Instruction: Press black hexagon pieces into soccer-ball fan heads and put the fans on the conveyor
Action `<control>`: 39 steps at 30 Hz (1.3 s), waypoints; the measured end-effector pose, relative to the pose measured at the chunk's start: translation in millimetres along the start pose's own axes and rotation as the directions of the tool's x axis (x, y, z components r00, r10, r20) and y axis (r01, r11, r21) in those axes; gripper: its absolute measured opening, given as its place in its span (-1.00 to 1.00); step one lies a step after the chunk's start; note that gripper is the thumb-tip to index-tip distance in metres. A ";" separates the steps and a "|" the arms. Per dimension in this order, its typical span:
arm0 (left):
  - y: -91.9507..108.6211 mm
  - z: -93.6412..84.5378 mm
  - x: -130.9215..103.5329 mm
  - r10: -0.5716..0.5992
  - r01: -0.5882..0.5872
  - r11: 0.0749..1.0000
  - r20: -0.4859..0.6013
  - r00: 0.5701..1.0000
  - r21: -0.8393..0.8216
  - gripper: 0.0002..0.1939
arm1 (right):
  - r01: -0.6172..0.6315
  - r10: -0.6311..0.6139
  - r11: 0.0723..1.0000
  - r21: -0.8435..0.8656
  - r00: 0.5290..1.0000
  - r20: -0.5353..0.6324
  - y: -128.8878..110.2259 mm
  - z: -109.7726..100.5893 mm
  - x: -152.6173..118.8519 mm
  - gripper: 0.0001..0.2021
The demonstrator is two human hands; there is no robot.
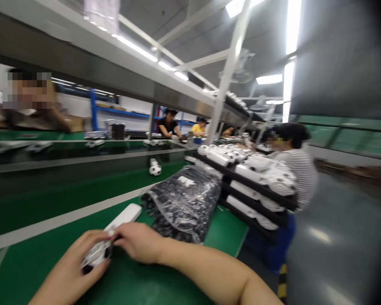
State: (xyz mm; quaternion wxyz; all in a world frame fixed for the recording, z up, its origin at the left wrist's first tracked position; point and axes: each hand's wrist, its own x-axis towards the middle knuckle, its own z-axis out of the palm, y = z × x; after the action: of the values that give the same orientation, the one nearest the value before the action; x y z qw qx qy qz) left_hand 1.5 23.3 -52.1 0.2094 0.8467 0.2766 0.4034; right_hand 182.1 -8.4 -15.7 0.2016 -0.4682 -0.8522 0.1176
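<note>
A white device with a long flat handle and a round football-patterned head (122,219) lies on the green work surface, low and left of centre. My left hand (73,264) is closed around its round head, thumb on the near side and fingers over the far side. At the neck, where head meets handle, my right hand (139,242) has its fingertips pinched together against the device. Whatever is between those fingertips is hidden. Just beyond my right hand is a clear plastic bag (190,199) full of small black pieces.
Black stacked trays (260,182) of similar white devices stand at the right. Another football-headed device (155,167) lies on the green conveyor belt (120,182) ahead. Co-workers sit across the line and beyond the trays, one in a striped shirt (305,178). A slanted white post (228,76) rises behind.
</note>
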 end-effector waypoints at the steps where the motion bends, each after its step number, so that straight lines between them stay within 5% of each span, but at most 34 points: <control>1: 5.6 -3.1 -3.2 -0.066 0.066 0.997 0.008 0.998 0.043 -0.64 | -0.010 0.011 1.000 0.028 0.999 -0.034 -1.0 2.4 -2.0 -0.82; 5: 22.6 -7.8 -4.9 -0.164 0.162 0.985 0.047 0.985 0.053 -0.62 | 0.053 -0.024 0.981 0.186 0.987 -0.157 0.0 9.7 -5.2 -0.87; 9: 23.8 -10.4 -5.2 -0.199 0.195 0.977 0.042 0.979 0.080 -0.59 | 0.148 -0.113 0.979 0.139 0.965 -0.236 4.0 12.7 -4.7 -0.87; 39: 27.7 -12.3 -4.6 -0.195 0.192 0.980 0.082 0.977 0.050 -0.63 | 0.093 -0.064 0.968 0.232 0.990 -0.127 6.3 18.4 -7.6 -0.91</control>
State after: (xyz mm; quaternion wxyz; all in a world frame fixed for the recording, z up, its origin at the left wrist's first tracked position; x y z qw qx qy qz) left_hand -2.5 0.9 -31.4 0.2417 0.8366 0.3568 0.3383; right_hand 182.1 -11.7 -36.3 0.3108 -0.4128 -0.8365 0.1823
